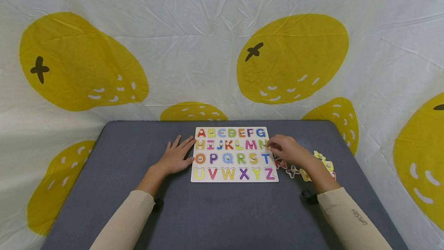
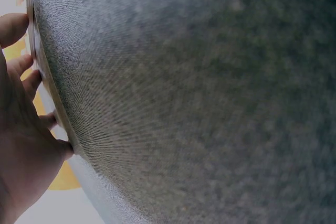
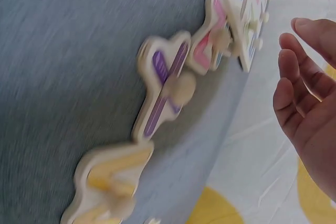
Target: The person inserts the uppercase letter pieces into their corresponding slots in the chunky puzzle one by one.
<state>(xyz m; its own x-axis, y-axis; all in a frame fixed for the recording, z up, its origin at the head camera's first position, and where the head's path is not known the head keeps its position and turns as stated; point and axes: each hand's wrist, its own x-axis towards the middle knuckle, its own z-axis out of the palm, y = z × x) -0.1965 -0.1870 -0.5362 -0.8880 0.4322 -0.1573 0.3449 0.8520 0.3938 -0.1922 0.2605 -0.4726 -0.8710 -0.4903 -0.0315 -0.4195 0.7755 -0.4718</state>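
A white wooden alphabet puzzle board [image 1: 222,182] lies on the table with colorful letters in rows. Knobs stand on many letters of the upper rows; the bottom row looks flat. My left hand [image 1: 175,157] is spread at the board's left edge, and in the left wrist view its fingertips [image 2: 68,149] touch that edge. At the upper right edge, my right hand [image 1: 286,149] hovers by the green letter N [image 1: 263,144], fingers loosely bent. The right wrist view shows no piece in the right hand [image 3: 310,98].
Loose knobbed letters lie right of the board: a red-pink piece [image 1: 281,164], a purple X [image 3: 163,77], a yellow piece [image 3: 105,182], and several more [image 1: 327,165] partly behind the right forearm. The grey table [image 1: 229,219] meets a lemon-print cloth [image 1: 194,68] at the back.
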